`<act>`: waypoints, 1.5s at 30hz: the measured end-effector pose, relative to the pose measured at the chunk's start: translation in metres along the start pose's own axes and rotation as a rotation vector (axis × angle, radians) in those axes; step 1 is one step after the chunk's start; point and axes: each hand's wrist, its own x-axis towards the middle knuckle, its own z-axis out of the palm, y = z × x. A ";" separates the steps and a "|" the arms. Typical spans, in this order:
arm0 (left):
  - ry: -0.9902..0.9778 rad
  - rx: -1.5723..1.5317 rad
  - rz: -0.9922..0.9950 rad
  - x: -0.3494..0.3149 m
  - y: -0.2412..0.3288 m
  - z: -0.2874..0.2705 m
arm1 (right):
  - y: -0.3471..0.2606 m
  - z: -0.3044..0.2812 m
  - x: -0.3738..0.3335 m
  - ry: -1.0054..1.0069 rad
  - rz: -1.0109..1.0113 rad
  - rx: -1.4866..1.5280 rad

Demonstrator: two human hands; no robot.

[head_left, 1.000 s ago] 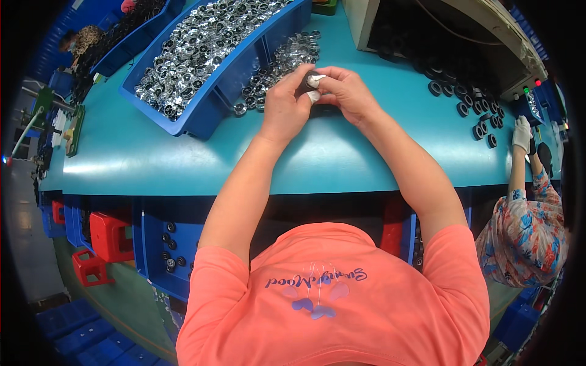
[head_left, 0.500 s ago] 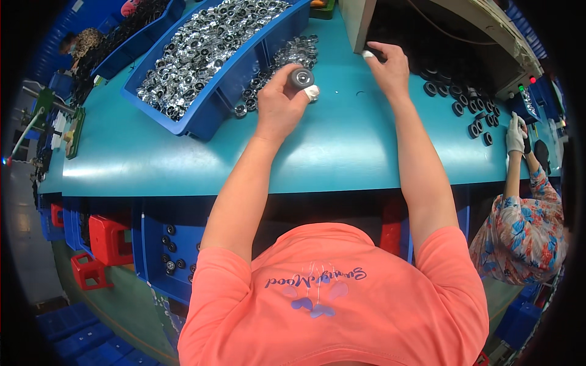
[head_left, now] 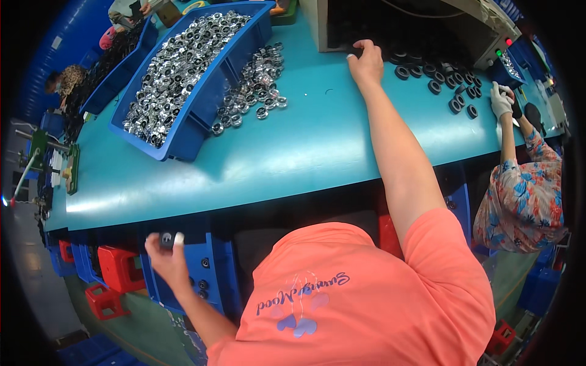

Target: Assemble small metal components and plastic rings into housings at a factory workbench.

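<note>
My left hand [head_left: 169, 262] is out past the table's front edge, above a blue bin [head_left: 215, 262] below the tabletop. Its fingers are closed on a small black wheel [head_left: 166, 240] with a paler centre. White covering shows on the thumb. At the far side of the table, my right hand [head_left: 368, 63] reaches the mouth of a pale box-like housing [head_left: 312, 27]. Thumb and fingers there pinch a black ring [head_left: 355, 52], partly hidden by the hand. Black rubber rings [head_left: 455, 105] lie scattered to the right of it.
A blue tray [head_left: 177, 137] full of shiny clear-and-black hubs stands on the turquoise table [head_left: 274, 165]. Loose hubs [head_left: 262, 113] lie beside it. Several black wheels sit in the bin below. At right, a co-worker's gloved hand [head_left: 502, 104] is near a small blue box [head_left: 510, 73]. Red stools [head_left: 120, 268] stand at left.
My left hand has carried the wheel from beside the loose hubs, back and left over the table edge to the bin. My right hand stays by the housing. The view has turned slightly.
</note>
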 end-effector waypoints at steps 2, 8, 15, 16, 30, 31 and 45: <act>0.005 0.535 0.002 -0.019 -0.036 -0.046 | 0.013 0.004 0.006 0.000 0.014 0.081; 0.029 0.097 0.207 0.008 0.050 0.006 | -0.037 -0.002 -0.020 -0.525 0.163 1.159; -0.397 -0.450 0.507 0.077 0.212 0.166 | -0.078 -0.012 -0.063 -1.044 0.090 1.232; -0.428 -0.486 0.491 0.086 0.227 0.182 | -0.075 -0.006 -0.062 -1.087 0.057 1.243; -0.439 -0.731 0.353 0.116 0.212 0.257 | -0.075 0.017 -0.060 -0.839 -0.274 0.544; -0.522 -0.865 0.230 0.121 0.208 0.257 | -0.075 0.016 -0.063 -0.759 -0.427 0.389; -1.002 -1.606 -0.276 0.133 0.191 0.256 | -0.095 0.006 -0.085 -0.664 -0.543 0.315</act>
